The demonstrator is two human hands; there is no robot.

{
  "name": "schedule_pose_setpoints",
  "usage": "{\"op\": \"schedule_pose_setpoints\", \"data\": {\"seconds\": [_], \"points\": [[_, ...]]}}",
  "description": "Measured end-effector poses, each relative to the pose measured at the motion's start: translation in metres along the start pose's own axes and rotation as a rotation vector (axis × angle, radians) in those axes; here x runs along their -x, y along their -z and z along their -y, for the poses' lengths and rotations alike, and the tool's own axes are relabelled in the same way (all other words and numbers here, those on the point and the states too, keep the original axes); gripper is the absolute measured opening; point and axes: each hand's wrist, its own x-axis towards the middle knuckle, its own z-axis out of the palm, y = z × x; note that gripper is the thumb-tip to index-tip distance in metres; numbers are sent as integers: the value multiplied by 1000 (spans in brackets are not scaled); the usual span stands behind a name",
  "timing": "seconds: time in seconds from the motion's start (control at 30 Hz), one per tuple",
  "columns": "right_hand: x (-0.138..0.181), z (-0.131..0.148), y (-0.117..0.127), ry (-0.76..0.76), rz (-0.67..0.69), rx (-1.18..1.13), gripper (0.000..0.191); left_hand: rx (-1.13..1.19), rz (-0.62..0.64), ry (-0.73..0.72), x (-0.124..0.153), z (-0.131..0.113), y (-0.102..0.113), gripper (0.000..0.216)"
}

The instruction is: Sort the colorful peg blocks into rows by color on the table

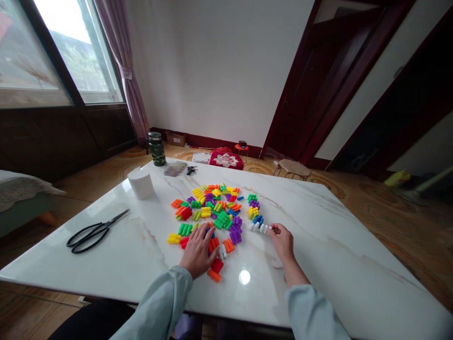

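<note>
A heap of small coloured plastic building pieces [215, 208] lies spread on the white marble table [336, 255]. My left hand [198, 252] rests flat on the near edge of the heap, fingers spread over red, orange and blue pieces. My right hand [282, 240] is to the right of the heap, fingertips pinched on a short row of white pieces [259, 227]. That row is the near end of a line of joined green, purple, yellow and blue pieces [254, 209].
Black scissors [95, 232] lie at the table's left. A white cylinder [140, 183], a camouflage bottle [156, 148] and keys [191, 169] stand near the far edge. Beyond are a small round stool [293, 167] and a red cushion [226, 159] on the floor.
</note>
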Motion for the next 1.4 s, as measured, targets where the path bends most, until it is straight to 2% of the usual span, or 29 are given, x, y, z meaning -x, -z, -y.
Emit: {"op": "schedule_pose_setpoints", "data": {"seconds": [0.17, 0.33, 0.43, 0.5, 0.53, 0.63, 0.73, 0.8, 0.9, 1.13, 1.4], "points": [[0, -1, -11, -3, -59, 5, 36, 8, -9, 0, 0, -1, 1, 58], [-3, -1, -14, 8, -34, 12, 33, 9, -8, 3, 0, 0, 0, 57], [9, 5, -17, 62, -143, 41, 32, 9, -14, -5, 0, 1, -1, 58], [26, 15, -22, 151, -200, 41, 30, 9, -18, -5, 0, 0, -1, 59], [37, 22, -26, 213, -173, 23, 27, 10, -20, -3, 0, 0, 0, 59], [70, 49, -38, 457, 165, -32, 15, 23, -31, -2, 0, -1, 0, 58], [92, 74, -49, 652, 474, 41, 29, 36, -48, -13, 0, 0, -1, 56], [96, 83, -54, 680, 583, 127, 38, 40, -59, -18, 0, 1, -2, 54], [94, 86, -59, 684, 648, 215, 36, 41, -60, -23, 0, 2, -3, 52], [91, 77, -60, 877, 630, 204, 37, 20, -45, -2, -1, 2, -3, 48], [90, 81, -75, 1000, 418, 26, 28, 10, -75, 1, -2, 5, -7, 43]]}}
